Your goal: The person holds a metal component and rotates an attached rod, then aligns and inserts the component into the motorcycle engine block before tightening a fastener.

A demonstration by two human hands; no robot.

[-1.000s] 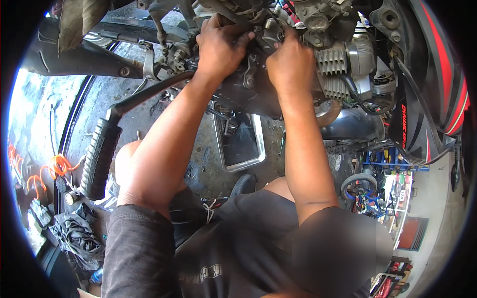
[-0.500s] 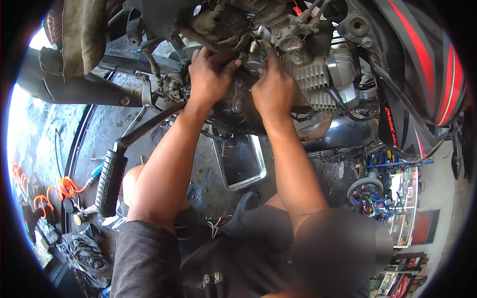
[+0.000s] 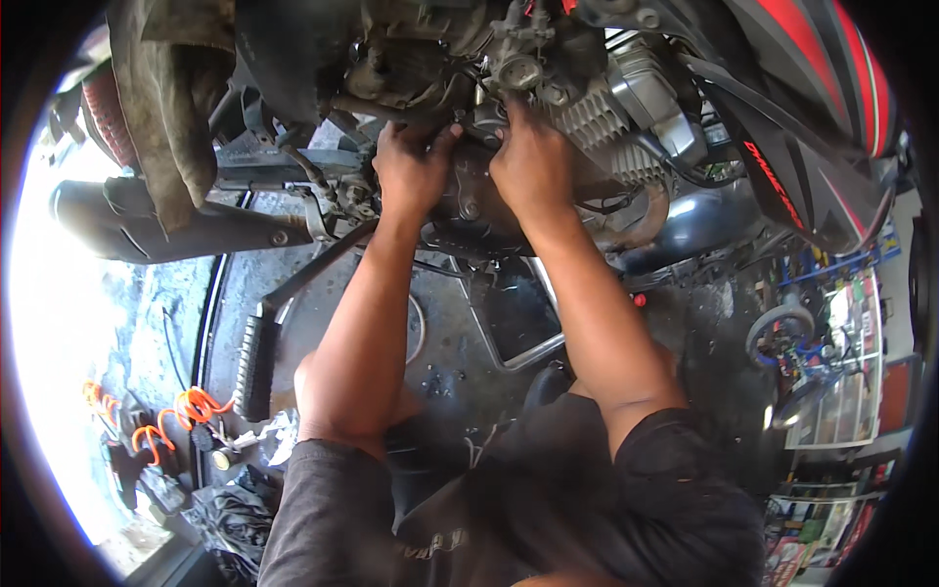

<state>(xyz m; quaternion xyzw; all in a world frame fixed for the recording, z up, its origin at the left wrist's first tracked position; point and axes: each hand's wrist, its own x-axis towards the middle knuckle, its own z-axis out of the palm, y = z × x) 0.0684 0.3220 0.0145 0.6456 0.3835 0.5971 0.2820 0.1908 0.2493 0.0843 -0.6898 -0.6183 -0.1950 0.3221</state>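
Observation:
Both arms reach up to the underside of a motorcycle engine (image 3: 469, 196). My left hand (image 3: 411, 171) is closed at the engine's lower edge, its thumb bent toward the middle and its other fingertips hidden among dark parts. Close by on the right, my right hand (image 3: 533, 166) is closed too, with thumb and forefinger against a small rounded metal part (image 3: 486, 117) between the hands. What either hand grips is mostly hidden. Just above the right hand is a round metal fitting (image 3: 516, 70). The finned cylinder (image 3: 597, 122) lies to its right.
A footrest with a black ribbed rubber (image 3: 256, 367) juts out beside my left forearm. Below the engine lies a metal-rimmed tray (image 3: 533, 352). An orange coiled hose (image 3: 196, 406) and dark cloth (image 3: 233, 514) are at the left. Shelves (image 3: 836, 391) and a wheel (image 3: 778, 333) stand at the right.
The whole view has shifted and tilted, so the tray, hose and footrest appear farther right. Both hands stay at the same place on the engine, and the shiny cylindrical piece between them shows less.

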